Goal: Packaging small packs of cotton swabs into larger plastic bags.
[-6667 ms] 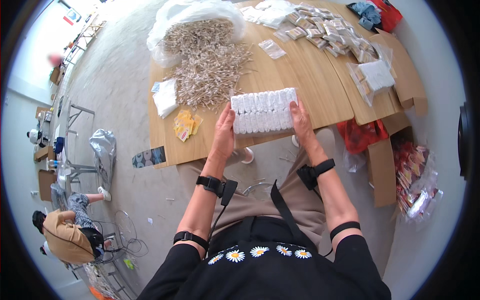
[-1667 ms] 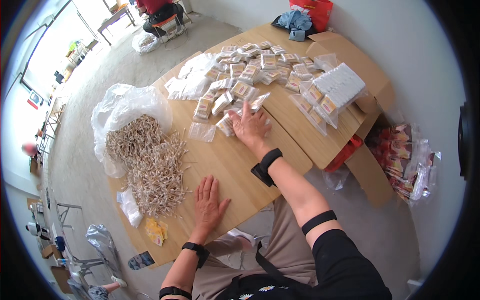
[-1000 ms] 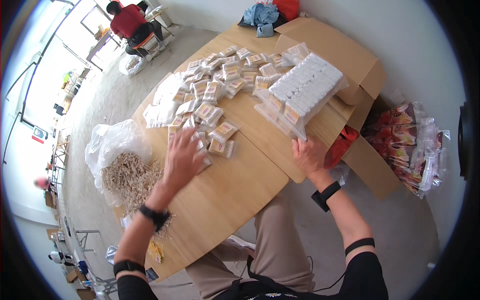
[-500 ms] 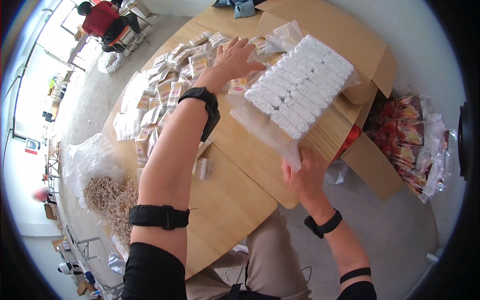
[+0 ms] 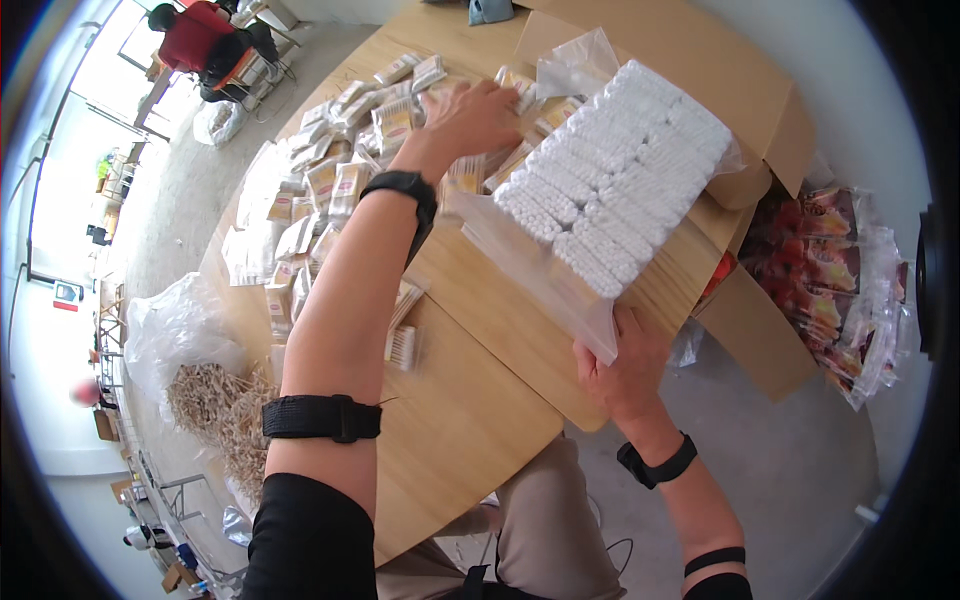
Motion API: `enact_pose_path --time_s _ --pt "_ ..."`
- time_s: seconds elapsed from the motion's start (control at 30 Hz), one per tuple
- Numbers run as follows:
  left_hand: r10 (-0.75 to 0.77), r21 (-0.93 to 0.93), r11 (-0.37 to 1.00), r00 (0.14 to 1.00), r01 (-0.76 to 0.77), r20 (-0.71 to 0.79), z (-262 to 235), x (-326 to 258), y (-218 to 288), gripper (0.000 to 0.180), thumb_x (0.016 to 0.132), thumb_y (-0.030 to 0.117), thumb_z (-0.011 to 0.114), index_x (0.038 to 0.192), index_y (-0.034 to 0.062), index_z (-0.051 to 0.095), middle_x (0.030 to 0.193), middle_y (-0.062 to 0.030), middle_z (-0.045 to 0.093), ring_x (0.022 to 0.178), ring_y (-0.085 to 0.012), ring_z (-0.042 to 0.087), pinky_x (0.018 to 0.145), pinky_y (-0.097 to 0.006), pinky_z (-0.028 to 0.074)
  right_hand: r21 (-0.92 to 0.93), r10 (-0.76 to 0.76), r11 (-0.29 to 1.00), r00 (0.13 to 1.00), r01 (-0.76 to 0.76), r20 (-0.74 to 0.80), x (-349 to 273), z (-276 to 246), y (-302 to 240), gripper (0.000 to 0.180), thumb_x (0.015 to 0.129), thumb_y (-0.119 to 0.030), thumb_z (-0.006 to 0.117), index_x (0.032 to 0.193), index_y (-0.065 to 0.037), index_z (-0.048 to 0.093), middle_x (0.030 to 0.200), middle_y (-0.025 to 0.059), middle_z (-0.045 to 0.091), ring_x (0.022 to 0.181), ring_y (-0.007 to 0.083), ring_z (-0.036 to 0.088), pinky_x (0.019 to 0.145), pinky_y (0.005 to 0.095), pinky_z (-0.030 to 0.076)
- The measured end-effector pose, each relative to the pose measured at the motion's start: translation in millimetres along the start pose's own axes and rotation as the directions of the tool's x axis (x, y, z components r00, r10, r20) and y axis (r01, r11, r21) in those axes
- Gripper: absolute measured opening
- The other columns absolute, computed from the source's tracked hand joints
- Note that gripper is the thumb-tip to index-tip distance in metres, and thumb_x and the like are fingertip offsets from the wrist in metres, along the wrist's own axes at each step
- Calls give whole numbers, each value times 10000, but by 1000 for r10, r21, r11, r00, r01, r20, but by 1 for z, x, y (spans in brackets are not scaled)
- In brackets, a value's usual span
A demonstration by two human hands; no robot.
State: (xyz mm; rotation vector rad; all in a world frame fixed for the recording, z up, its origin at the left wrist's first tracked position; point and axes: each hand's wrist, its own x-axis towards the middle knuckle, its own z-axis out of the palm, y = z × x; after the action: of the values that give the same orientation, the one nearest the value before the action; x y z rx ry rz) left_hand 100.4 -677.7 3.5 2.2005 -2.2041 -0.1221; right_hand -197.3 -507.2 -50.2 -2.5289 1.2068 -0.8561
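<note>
My left hand [image 5: 472,120] reaches over a pile of small packets of cotton swabs [image 5: 350,180], palm down with bent, partly spread fingers; I see nothing gripped in it. My right hand [image 5: 628,372] pinches the near edge of a clear plastic bag [image 5: 545,285]. A large block of tightly packed white-tipped cotton swabs [image 5: 620,180] fills this bag, tilted above the table and the edge of an open carton. Under my left forearm lies one loose swab packet [image 5: 402,348], partly covered by the arm.
An open cardboard box [image 5: 690,70] stands at the far right, with printed plastic packages [image 5: 830,290] beside it. Left of the wooden table [image 5: 470,420] sit a clear bag [image 5: 180,320] and loose thin sticks [image 5: 225,410]. Another person [image 5: 205,45] sits in the far left background.
The bag of swabs and my right hand have shifted slightly to the right. My left hand's fingers have bent more and drawn together over the packets.
</note>
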Motion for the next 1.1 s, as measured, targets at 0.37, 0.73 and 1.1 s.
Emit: enact_pose_path --time_s 0.37,0.73,1.1 --pt "114 -26 993 987 -112 111 -17 -125 -18 319 883 321 612 1143 145 665 1270 -60 575 1335 -274 404 1068 -730 245 -117 51 992 998 -46 39 -2 4 -2 275 672 -176 714 914 -77 626 808 92 578 781 296 605 623 432 489" --pt "14 27 1000 998 -12 -67 -32 -86 -13 555 868 374 667 1357 134 561 1440 -114 505 1387 -403 372 1096 -647 283 -88 38 995 999 -37 13 -2 11 0 226 688 -185 703 863 -65 625 814 105 592 779 311 608 639 439 499" --pt "79 -269 963 956 0 282 -18 -101 -29 701 849 532 680 1418 152 527 1376 -175 549 1288 -378 495 1070 -472 413 -38 54 998 998 -54 -13 -5 8 1 228 695 -167 702 867 -45 616 807 123 574 743 353 601 608 467 477"
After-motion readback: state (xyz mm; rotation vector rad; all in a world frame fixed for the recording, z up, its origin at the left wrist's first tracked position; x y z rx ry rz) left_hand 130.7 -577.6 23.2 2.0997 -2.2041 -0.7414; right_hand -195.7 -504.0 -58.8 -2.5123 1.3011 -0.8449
